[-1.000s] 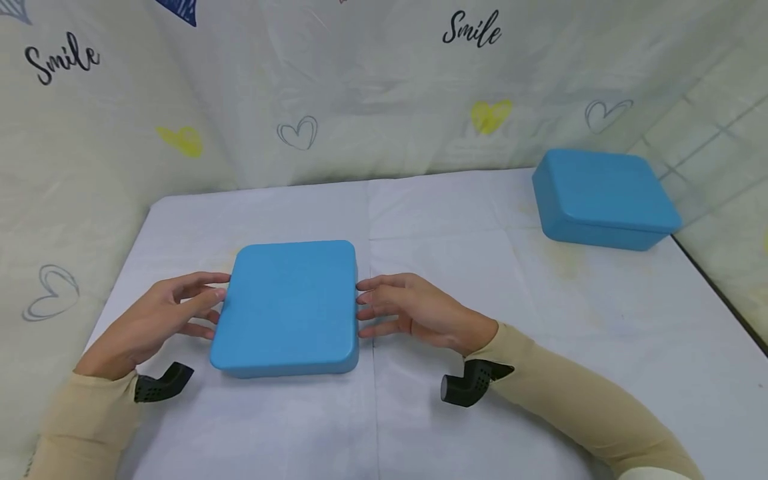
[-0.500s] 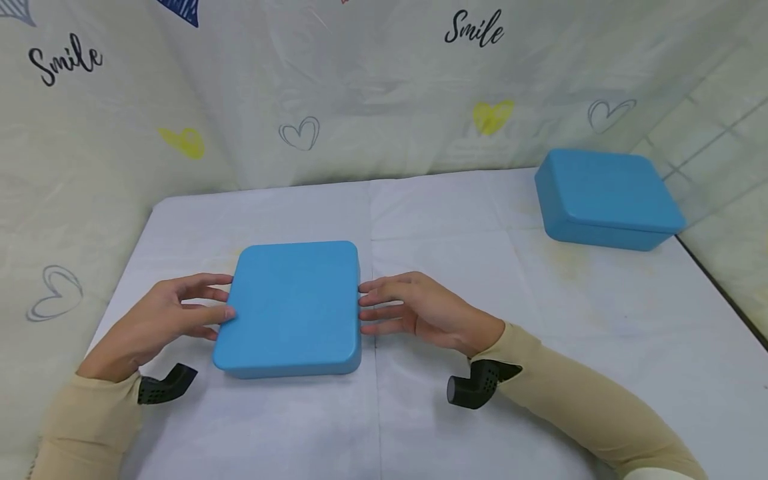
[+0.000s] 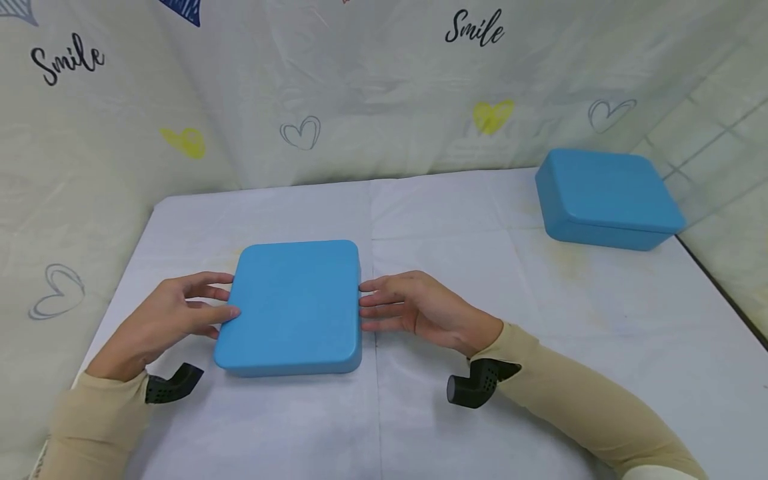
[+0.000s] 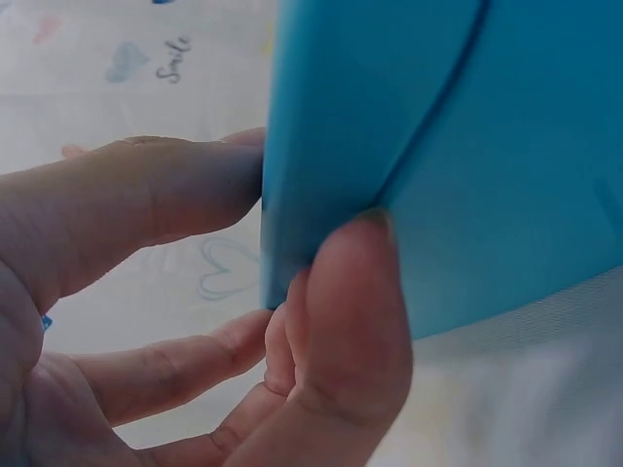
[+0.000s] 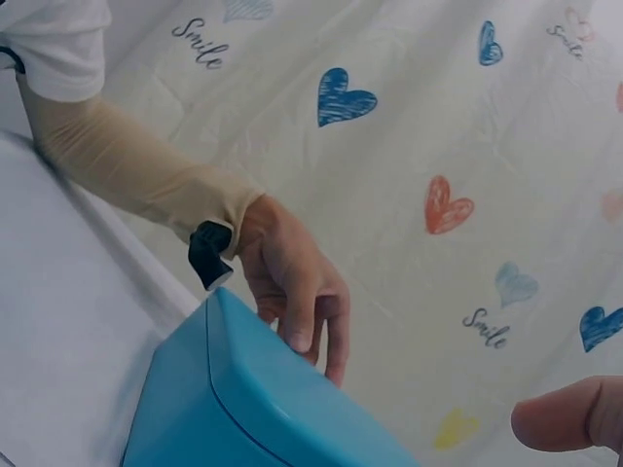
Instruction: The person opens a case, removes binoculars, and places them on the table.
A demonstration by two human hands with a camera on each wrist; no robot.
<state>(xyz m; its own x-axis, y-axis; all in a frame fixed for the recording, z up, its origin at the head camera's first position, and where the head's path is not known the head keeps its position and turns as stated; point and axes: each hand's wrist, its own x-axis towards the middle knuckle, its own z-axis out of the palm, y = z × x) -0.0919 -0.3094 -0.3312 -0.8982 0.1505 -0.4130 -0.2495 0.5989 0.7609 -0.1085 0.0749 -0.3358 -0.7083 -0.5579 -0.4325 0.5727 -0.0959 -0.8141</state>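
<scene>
A blue lidded box (image 3: pixel 291 307) with rounded corners lies flat on the white cloth, in front of the person. At its left side my left hand (image 3: pixel 165 317) holds the edge, thumb over the lid's rim and fingers against the side wall. The left wrist view shows the thumb (image 4: pixel 360 302) by the dark seam of the blue box (image 4: pixel 496 195). My right hand (image 3: pixel 426 310) touches the right wall with outstretched fingertips. In the right wrist view the left hand (image 5: pixel 297 282) bends over the box's far edge; only the thumb (image 5: pixel 569 413) of the right hand shows.
A second blue box (image 3: pixel 609 200), closed, stands at the back right of the table (image 3: pixel 450 413). A pale curtain (image 3: pixel 384 87) printed with hearts and "Smile" hangs behind and to the left. Black cameras (image 3: pixel 474 385) are strapped to both wrists.
The left thumb has moved from beside the box onto its lid edge. The right fingertips stay at the right wall. Neither box has visibly moved on the table.
</scene>
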